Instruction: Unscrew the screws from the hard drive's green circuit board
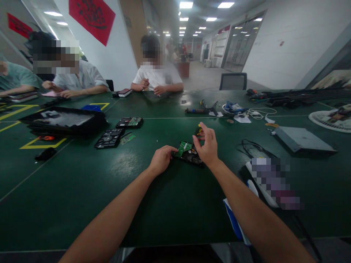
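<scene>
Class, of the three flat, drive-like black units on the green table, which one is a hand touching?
The front unit: the left hand touches its left end. The middle unit and rear unit lie farther left, untouched.

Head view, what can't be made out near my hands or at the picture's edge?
All in the head view:
- Yellow-and-black item: partly hidden by the right hand.
- Dark device: upper right part behind that hand.
- Green circuit board: markings too small.
- White slotted rim: cut off by right edge.
</scene>
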Demonstrator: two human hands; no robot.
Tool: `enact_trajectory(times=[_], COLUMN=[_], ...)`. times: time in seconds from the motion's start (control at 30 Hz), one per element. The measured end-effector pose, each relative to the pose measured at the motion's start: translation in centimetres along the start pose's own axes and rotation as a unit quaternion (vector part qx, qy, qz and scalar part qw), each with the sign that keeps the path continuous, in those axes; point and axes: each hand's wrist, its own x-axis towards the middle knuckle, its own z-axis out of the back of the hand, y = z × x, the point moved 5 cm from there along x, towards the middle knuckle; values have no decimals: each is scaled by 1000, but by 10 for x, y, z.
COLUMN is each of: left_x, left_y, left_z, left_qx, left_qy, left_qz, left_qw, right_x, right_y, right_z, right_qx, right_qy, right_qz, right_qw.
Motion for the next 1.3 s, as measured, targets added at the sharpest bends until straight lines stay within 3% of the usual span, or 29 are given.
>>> enact_trajectory(times=[1.3], left_x=[1], left_y=[-3], left_z=[1], left_qx=[10], left_qy=[0], left_qz=[13], left_qw=[1000], right_x=[-1], right_y=[-6], right_z=[0], right_qx=[-24], right_qy=[-13], right_qz=[-4], right_qw=[1000])
